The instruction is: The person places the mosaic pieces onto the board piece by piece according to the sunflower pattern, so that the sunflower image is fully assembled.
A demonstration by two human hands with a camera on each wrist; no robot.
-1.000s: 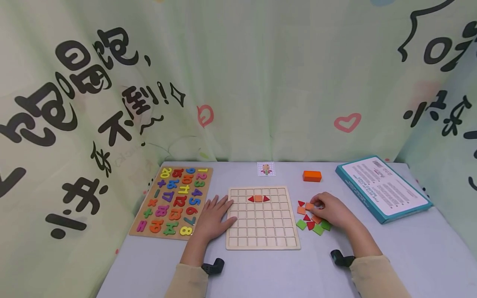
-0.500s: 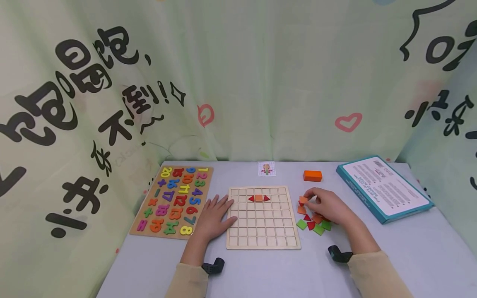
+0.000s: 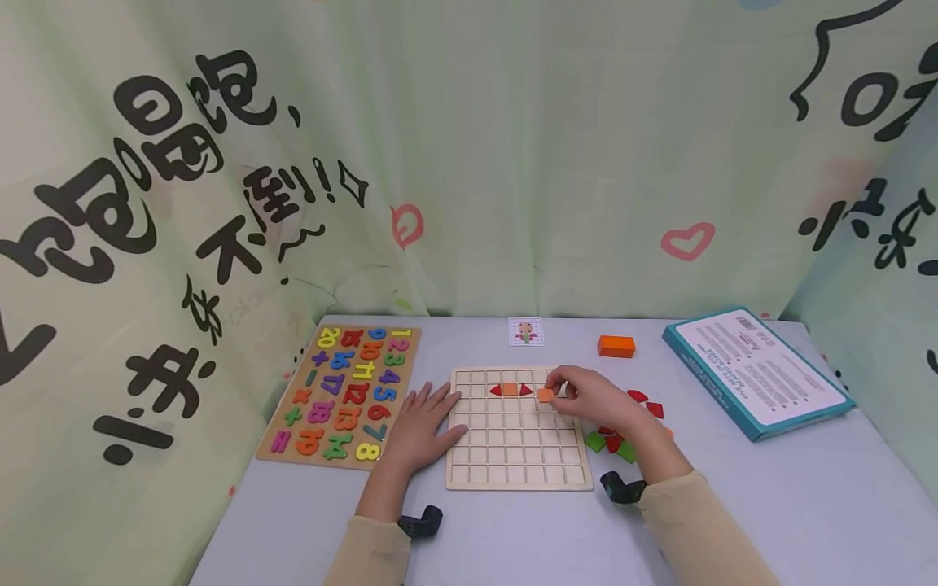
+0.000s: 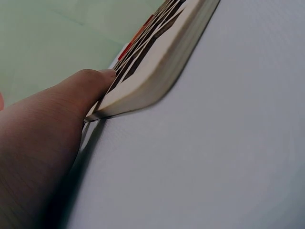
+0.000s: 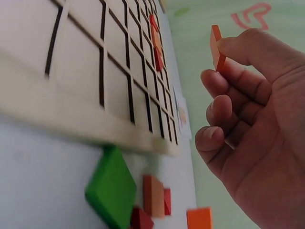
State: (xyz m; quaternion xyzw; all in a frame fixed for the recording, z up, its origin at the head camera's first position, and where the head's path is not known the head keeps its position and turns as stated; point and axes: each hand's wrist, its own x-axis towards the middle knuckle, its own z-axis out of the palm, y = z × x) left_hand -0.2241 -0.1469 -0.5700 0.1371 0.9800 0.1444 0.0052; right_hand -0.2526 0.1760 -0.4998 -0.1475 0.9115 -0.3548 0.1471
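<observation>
I am pinching an orange square tile (image 5: pixel 215 47) between the thumb and fingertips of my right hand (image 3: pixel 595 399), and the other fingers are curling loosely next to it. I am holding the tile over the right side of the wooden grid board (image 3: pixel 498 456), near its far corner; in the right wrist view it is standing apart from the surface. My left hand (image 3: pixel 421 430) is lying with its fingers a little spread at the board's left edge, the thumb and one fingertip touching the frame. On the board, a second orange tile (image 3: pixel 510 390) is sitting in a row near the far edge, with a red triangle (image 3: pixel 496 391) on either side of it. Just beyond the board's right edge, green tiles (image 3: pixel 595 442) and red pieces (image 3: pixel 655 410) are lying loose on the white table (image 3: pixel 513 537), and my right forearm (image 3: pixel 659 456) is partly covering the pile. To the left of my left hand, a number puzzle (image 3: pixel 412 353) is lying flat. Beyond the grid board, a small picture card (image 3: pixel 525 332) is lying near the table's far edge, an orange block (image 3: pixel 616 347) is resting to the right of it, and a teal box (image 3: pixel 760 374) is lying farther right. A pale green curtain (image 3: pixel 469 163) is hanging behind.
</observation>
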